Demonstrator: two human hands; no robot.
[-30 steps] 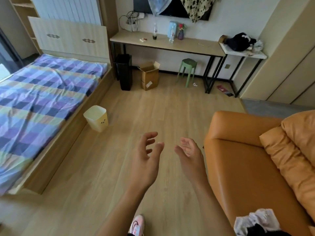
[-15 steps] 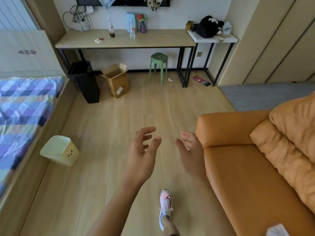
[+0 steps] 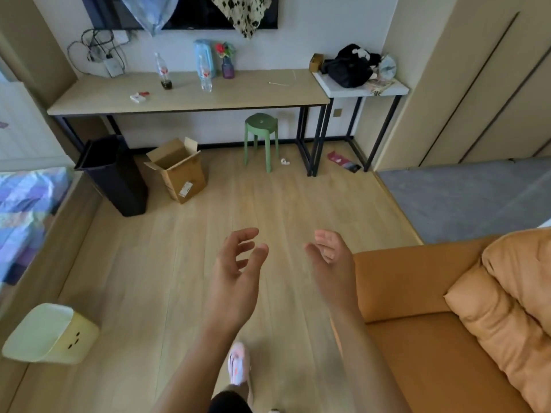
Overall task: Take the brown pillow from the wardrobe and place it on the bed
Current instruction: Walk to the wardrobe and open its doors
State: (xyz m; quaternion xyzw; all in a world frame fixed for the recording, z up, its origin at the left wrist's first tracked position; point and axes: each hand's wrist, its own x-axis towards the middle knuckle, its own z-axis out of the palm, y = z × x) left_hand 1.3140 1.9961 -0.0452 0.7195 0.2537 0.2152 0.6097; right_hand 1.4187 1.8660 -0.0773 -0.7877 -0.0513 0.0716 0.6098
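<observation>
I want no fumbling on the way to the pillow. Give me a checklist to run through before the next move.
1. Left hand free, fingers spread: ok.
2. Right hand free: ok.
3. Floor ahead clear to walk: ok.
4. Panelled doors at right, perhaps the wardrobe, open: not ok.
5. Brown pillow located: cannot tell; only cushions on the sofa show.
6. Bed has room: cannot tell; only a corner shows.

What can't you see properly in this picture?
- Wardrobe: head view shows only closed panels at the right; no brown pillow in sight.
- Bed: cut off by the left edge.
- Sofa: cut off by the right and bottom edges.
- Box label: too small to read.
- Shoe: blurred, partly behind the left arm.
</observation>
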